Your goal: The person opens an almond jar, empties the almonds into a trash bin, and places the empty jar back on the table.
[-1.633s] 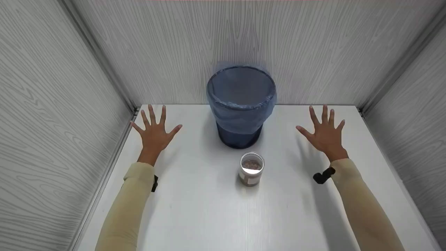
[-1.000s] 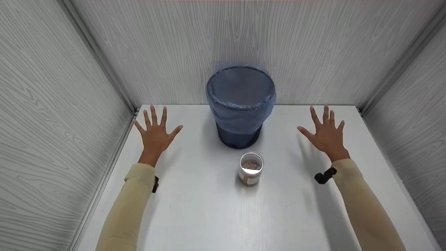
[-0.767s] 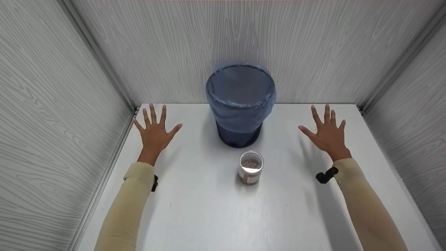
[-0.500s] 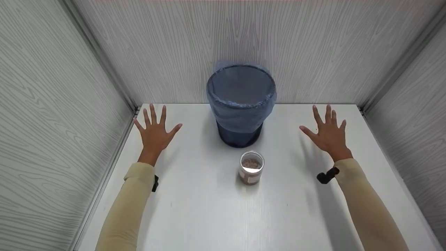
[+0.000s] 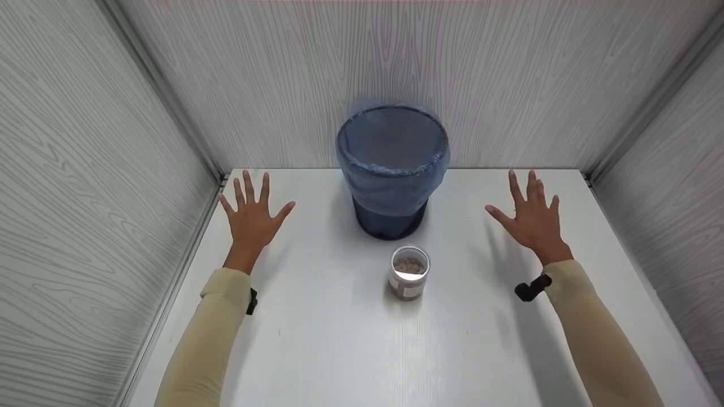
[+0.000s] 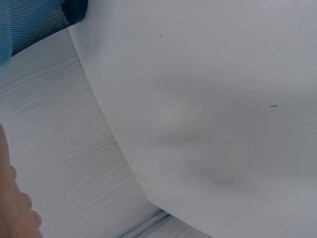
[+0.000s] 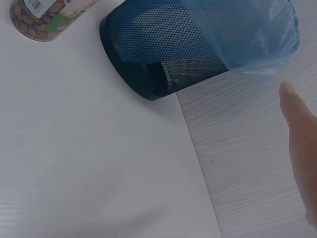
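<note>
A clear jar of almonds (image 5: pixel 408 274) stands upright on the white table, its round top facing the head camera. In the right wrist view the jar (image 7: pixel 42 21) shows a printed label with brown almonds behind it. Behind it stands a dark mesh waste bin (image 5: pixel 390 220), lined with a blue plastic bag (image 5: pixel 390 192). My left hand (image 5: pixel 250 221) is held above the table left of the bin, fingers straight and spread, touching nothing. To the right of the bin, my right hand (image 5: pixel 533 225) hovers likewise with spread fingers, holding nothing.
Pale wood-grain panels enclose the white table (image 5: pixel 339 350) at the back (image 5: pixel 271 73), the left (image 5: pixel 73 186) and the right (image 5: pixel 667 181). A small black device sits at each wrist, plainest at the right cuff (image 5: pixel 531 288).
My right hand has drifted slightly to the right and its fingers have drawn a little closer together. The left hand has barely moved. The jar and bin stay in place.
</note>
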A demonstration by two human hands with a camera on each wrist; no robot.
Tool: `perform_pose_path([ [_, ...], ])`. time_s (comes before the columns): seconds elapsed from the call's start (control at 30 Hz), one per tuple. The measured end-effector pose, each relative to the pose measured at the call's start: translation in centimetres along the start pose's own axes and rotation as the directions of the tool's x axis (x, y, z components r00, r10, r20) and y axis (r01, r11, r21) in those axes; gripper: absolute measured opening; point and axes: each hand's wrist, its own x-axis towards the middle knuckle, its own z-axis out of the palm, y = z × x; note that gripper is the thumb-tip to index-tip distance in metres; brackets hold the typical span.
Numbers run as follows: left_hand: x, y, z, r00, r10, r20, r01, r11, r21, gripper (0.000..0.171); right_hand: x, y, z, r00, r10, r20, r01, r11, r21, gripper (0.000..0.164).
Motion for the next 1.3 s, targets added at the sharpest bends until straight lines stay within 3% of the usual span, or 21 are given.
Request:
perform_pose_path([
  [0.23,-0.4,0.7,0.0,0.999,0.019,-0.045,-0.02,1.0,-0.015,0.096,-0.7,-0.4,0.0,1.0,-0.014,-0.019,0.014,0.999,0.03,0.097],
  [0.63,-1.8,2.3,-0.5,0.999,0.017,-0.044,-0.02,0.997,-0.079,0.093,-2.3,-1.2,0.4,0.998,-0.026,-0.053,0.032,0.992,0.124,0.094],
  [1.3,-4.8,4.4,0.2,0.997,0.046,-0.063,-0.052,0.993,-0.102,0.081,-5.1,-2.2,2.3,0.995,-0.021,-0.102,0.043,0.976,0.215,0.09],
])
